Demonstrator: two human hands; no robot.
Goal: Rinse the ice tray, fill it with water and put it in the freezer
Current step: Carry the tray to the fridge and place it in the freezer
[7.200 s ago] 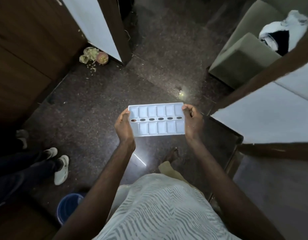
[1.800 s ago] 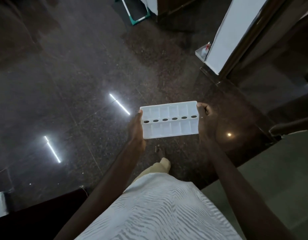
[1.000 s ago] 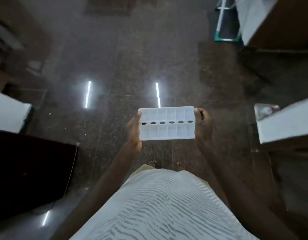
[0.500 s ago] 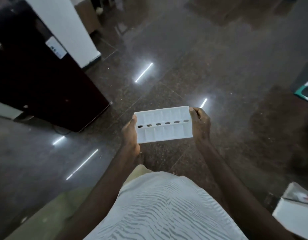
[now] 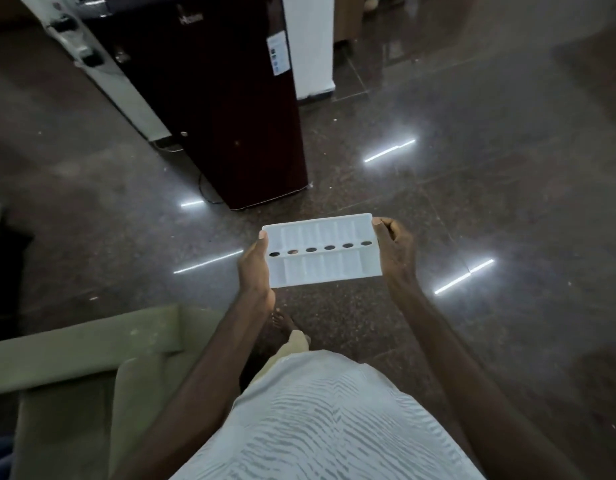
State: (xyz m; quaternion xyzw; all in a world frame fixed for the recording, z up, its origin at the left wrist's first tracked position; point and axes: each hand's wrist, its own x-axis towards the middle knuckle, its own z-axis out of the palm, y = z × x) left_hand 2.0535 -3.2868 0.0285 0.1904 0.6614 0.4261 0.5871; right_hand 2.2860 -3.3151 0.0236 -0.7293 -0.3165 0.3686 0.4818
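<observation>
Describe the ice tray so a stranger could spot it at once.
Find the dark maroon fridge standing on the glossy stone floor. Nearer the camera, the left hand and right hand grip the short ends of the ice tray. It is a flat white rectangle with six dark oval holes down its middle.

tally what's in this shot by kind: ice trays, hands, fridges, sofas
white ice tray: 1
hands: 2, the left hand and the right hand, each gripping one end of the tray
dark maroon refrigerator: 1
green sofa: 1
total: 5
</observation>
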